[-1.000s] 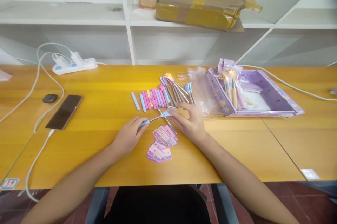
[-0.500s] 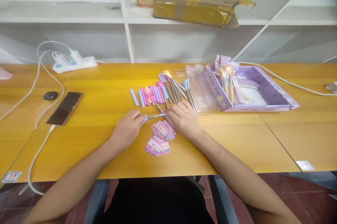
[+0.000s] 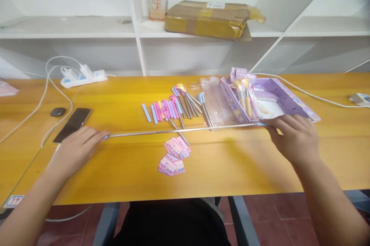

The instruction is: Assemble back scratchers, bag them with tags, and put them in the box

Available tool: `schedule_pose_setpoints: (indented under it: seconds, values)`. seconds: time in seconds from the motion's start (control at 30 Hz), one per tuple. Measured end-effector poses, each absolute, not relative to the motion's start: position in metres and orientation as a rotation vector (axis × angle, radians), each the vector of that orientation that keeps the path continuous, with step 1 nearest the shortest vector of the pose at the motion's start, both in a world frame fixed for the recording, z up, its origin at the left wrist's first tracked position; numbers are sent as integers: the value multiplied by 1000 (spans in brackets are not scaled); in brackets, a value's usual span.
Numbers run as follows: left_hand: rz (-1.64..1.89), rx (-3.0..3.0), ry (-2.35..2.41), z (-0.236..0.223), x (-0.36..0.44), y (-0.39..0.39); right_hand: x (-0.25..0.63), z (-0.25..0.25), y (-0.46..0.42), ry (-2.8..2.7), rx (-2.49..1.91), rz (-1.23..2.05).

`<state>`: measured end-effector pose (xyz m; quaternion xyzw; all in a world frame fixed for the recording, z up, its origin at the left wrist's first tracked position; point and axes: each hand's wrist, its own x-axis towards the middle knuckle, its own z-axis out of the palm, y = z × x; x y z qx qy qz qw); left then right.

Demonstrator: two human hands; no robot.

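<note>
A telescopic back scratcher (image 3: 182,130) is stretched out long across the desk, its thin metal rod nearly level. My left hand (image 3: 76,147) is closed on its blue handle end, above the phone's near edge. My right hand (image 3: 295,140) pinches the light blue head end, in front of the purple box; the fingers mostly hide the head. Behind the rod lie several coloured handle sleeves (image 3: 164,110) in a row and a fan of hand-headed metal scratchers (image 3: 187,101). One pink scratcher (image 3: 173,123) passes beneath the rod. Small pink printed cards (image 3: 172,164) lie nearer me in two piles.
The purple box (image 3: 273,88) holds bagged scratchers (image 3: 247,97), with clear plastic bags (image 3: 216,101) beside it. At left are a phone (image 3: 73,122), a black mouse-like object (image 3: 58,112), a power strip (image 3: 83,79) and white cables. A taped carton (image 3: 208,20) sits on the shelf.
My hands have moved far apart, left hand leftward and right hand rightward. The back scratcher between them has gone from short to fully drawn out. The view has tilted slightly up.
</note>
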<state>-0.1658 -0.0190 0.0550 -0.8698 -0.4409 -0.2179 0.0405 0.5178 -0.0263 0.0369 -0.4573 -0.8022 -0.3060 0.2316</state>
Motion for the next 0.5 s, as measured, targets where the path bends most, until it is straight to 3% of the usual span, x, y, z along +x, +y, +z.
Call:
schedule_pose_setpoints:
  seconds: [0.13,0.5]
  values:
    - [-427,-2718,-1257,41,-166,-25,544,20,-47,-2237,-1375,-701]
    - [-533,-2623,-1355,30,-159,-45,543,11,-76,-2195,-1474,-615]
